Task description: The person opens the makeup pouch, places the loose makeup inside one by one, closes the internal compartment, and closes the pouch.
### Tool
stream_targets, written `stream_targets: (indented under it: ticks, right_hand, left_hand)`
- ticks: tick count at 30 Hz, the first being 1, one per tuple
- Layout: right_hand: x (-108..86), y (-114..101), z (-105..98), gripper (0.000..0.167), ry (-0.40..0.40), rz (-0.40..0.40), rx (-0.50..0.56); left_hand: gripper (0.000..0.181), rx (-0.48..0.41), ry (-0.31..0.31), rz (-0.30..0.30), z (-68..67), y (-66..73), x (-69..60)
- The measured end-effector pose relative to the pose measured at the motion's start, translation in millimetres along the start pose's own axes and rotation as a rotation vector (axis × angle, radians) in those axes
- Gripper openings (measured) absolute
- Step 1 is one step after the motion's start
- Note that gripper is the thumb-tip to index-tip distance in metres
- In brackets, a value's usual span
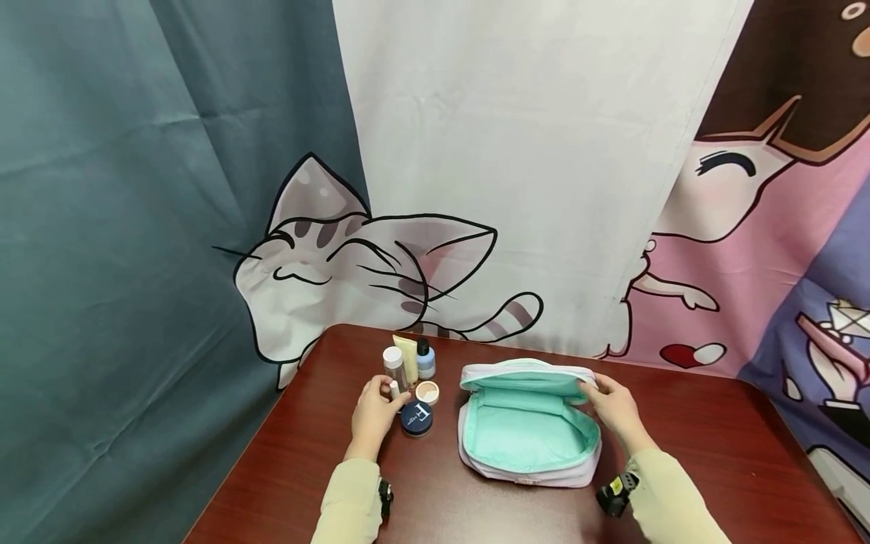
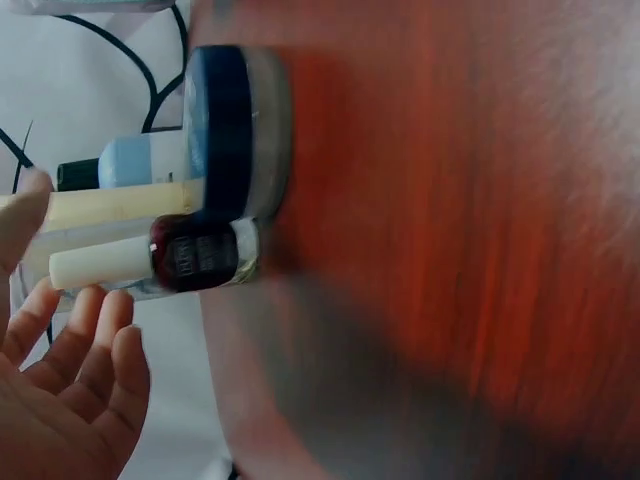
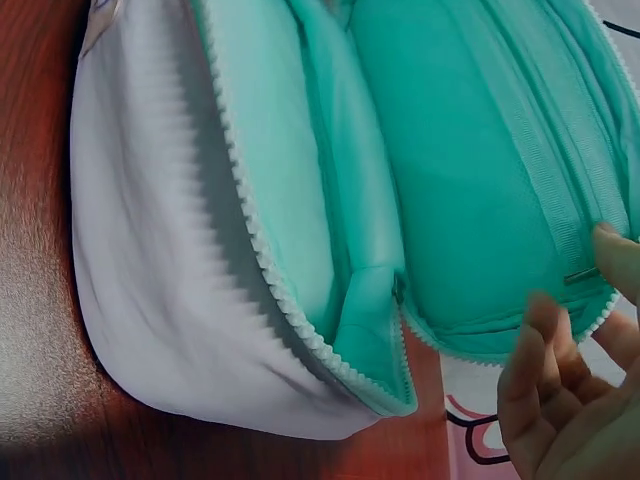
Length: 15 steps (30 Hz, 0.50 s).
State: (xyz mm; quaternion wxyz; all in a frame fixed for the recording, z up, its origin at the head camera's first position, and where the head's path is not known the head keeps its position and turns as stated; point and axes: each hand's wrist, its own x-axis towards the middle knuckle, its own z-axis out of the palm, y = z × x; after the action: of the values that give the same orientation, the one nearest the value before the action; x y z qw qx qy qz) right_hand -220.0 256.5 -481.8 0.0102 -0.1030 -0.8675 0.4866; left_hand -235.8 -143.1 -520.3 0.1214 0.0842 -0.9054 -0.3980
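Note:
A nail polish bottle [image 2: 200, 255] with a white cap and dark body stands on the table. My left hand [image 1: 374, 412] is around its cap, a fingertip at the cap and the thumb apart from it in the left wrist view. Close by are a round jar with a dark blue lid [image 1: 417, 418], a small pale compact [image 1: 427, 392], a white-capped clear bottle [image 1: 393, 360], a yellow tube [image 1: 408, 355] and a blue bottle with a black cap [image 1: 425, 361]. My right hand [image 1: 614, 408] holds the raised lid edge of an unzipped cosmetic bag [image 1: 530, 438], white outside, mint inside.
The reddish-brown wooden table [image 1: 707, 446] meets a printed cloth backdrop [image 1: 544, 151] at its far edge. A grey-green curtain [image 1: 122, 264] hangs at the left. Both wrists carry a small black device.

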Motion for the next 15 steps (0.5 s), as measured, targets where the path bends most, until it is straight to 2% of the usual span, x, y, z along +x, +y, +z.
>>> stream_targets:
  ticks: [5,7,11,15]
  right_hand:
    - [4.8,0.0,2.8,0.052,0.084,-0.035,-0.072]
    - [7.1,1.1,4.7,0.048,0.095,-0.031,-0.032]
    - [9.1,2.7,7.5,0.048,0.07,-0.021,0.023]
    - [9.3,3.0,8.7,0.056,0.053,0.022,0.039]
  left_hand:
    - [0.029,0.015,0.055,0.009,4.5,-0.2,0.1]
    - [0.027,0.028,0.048,-0.009,6.0,-0.6,0.1]
    - [0.021,0.04,0.052,-0.051,8.3,-2.7,-0.3]
    - [0.015,0.034,0.077,-0.048,9.4,-5.2,0.2]
